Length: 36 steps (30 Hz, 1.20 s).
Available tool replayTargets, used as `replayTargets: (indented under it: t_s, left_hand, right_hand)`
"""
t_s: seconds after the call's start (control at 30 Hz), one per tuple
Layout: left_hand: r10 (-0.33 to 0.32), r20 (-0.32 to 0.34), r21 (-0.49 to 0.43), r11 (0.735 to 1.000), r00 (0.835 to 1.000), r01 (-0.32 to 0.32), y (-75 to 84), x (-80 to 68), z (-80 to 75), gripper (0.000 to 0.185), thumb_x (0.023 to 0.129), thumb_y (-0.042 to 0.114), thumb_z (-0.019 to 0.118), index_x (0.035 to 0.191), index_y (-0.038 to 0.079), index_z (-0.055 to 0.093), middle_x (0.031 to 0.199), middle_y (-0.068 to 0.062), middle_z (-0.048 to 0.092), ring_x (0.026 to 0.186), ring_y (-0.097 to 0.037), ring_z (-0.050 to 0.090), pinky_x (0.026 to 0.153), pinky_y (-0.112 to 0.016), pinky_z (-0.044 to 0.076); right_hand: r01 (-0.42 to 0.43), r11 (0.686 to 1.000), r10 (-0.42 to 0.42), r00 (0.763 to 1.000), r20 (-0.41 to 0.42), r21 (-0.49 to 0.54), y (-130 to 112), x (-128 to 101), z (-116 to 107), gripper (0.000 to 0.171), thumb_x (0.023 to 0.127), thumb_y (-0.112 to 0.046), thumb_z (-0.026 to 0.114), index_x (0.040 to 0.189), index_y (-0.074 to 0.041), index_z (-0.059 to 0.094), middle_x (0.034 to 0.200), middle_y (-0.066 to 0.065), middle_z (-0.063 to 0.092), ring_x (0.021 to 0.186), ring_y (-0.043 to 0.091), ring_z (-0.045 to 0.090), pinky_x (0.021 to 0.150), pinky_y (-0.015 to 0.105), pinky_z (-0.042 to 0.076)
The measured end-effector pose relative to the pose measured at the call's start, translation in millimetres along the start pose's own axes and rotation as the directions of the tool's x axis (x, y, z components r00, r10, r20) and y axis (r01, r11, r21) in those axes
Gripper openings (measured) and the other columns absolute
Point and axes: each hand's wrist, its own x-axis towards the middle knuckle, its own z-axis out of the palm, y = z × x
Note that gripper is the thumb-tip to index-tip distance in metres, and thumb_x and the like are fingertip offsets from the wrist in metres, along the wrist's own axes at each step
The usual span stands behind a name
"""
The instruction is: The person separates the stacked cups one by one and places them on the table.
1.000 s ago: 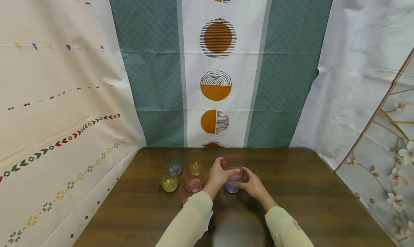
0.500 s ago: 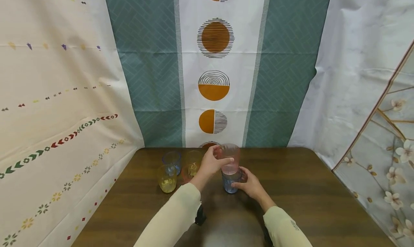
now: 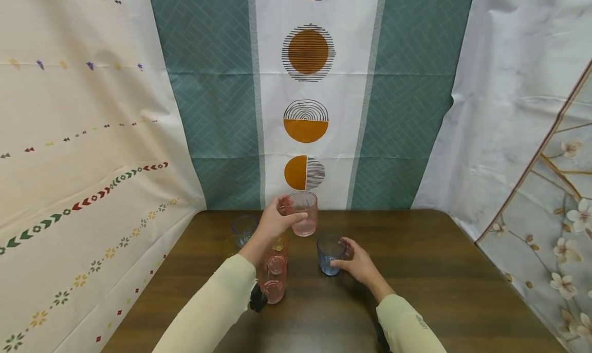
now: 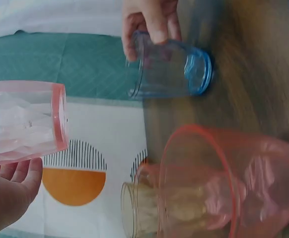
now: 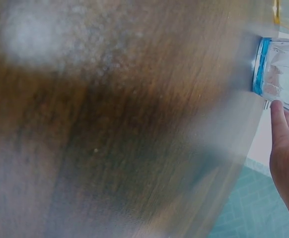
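My left hand (image 3: 273, 222) grips a clear pink tumbler (image 3: 303, 215) by its side, held up at the table's far edge. The left wrist view shows this pink tumbler (image 4: 25, 121) with the fingers along it. To the right and lower, my right hand (image 3: 363, 265) holds a clear blue tumbler (image 3: 330, 256), thumb on the near side. That blue tumbler (image 4: 169, 72) stands upright, and its mouth is uncovered. In the right wrist view the fingers lie along the blue tumbler (image 5: 281, 74), partly cut off by the frame.
Left of centre, two pink tumblers (image 3: 273, 290) and a yellow tumbler (image 3: 278, 244) stand in a row, partly behind my left forearm. Another blue tumbler (image 3: 244, 224) is at the back left, near a mostly hidden yellow one (image 3: 233, 246). Patterned cloths hang around the wooden table (image 3: 416, 271).
My left hand has lifted the pink tumbler out of the blue one and carried it up and to the left. My right hand has stayed on the blue tumbler.
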Motion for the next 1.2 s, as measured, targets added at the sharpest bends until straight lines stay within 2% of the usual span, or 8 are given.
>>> replayTargets:
  t_s: [0.3,0.53,0.67,0.93,1.2]
  left_hand:
    - [0.001,-0.007,0.016,1.0,1.0,-0.001,1.1,-6.0,-26.9,0.081,0.082,0.029,0.083,0.147,0.008,0.038,0.139,-0.009,0.05,0.128,-0.027,0.048,0.104,-0.045,0.043]
    - [-0.029,-0.009,-0.003,1.0,1.0,0.029,-3.7,-13.8,-50.6,0.084,0.084,0.025,0.081,0.15,0.006,0.033,0.143,-0.015,0.045,0.133,-0.031,0.043,0.107,-0.048,0.04]
    - [-0.02,-0.012,-0.01,1.0,1.0,0.02,-5.9,-15.5,-60.2,0.084,0.086,0.023,0.079,0.152,0.006,0.03,0.144,-0.015,0.045,0.135,-0.031,0.041,0.107,-0.047,0.038]
    - [-0.017,-0.039,0.01,1.0,0.999,0.018,-13.2,-25.2,-81.0,0.08,0.087,0.021,0.078,0.15,0.004,0.032,0.142,-0.017,0.047,0.131,-0.03,0.044,0.102,-0.038,0.043]
    - [0.002,-0.042,0.015,1.0,0.999,-0.002,-30.4,-39.9,-105.6,0.077,0.088,0.016,0.077,0.149,0.001,0.031,0.142,-0.017,0.046,0.131,-0.029,0.044,0.089,-0.015,0.044]
  right_hand:
    - [0.0,1.0,0.0,1.0,-0.002,0.018,0,-3,1,0.082,0.078,-0.019,0.086,0.145,0.001,0.043,0.141,0.017,0.054,0.129,0.041,0.049,0.104,0.054,0.042]
    - [-0.025,1.0,0.025,1.0,0.002,0.003,1,-4,1,0.083,0.078,-0.022,0.086,0.146,-0.001,0.042,0.143,0.016,0.052,0.131,0.041,0.048,0.105,0.054,0.041]
    - [-0.028,1.0,0.028,1.0,0.0,0.002,-1,-3,-1,0.083,0.078,-0.022,0.086,0.146,-0.001,0.042,0.144,0.017,0.052,0.131,0.042,0.048,0.105,0.055,0.041]
    - [-0.051,0.999,0.051,0.999,0.007,0.008,-2,-2,1,0.083,0.079,-0.021,0.085,0.147,-0.003,0.041,0.146,0.015,0.05,0.133,0.04,0.047,0.105,0.054,0.04]
    - [-0.042,0.999,0.042,0.999,-0.001,0.0,-4,-4,-1,0.083,0.079,-0.021,0.085,0.147,-0.002,0.041,0.145,0.016,0.051,0.132,0.041,0.047,0.105,0.055,0.04]
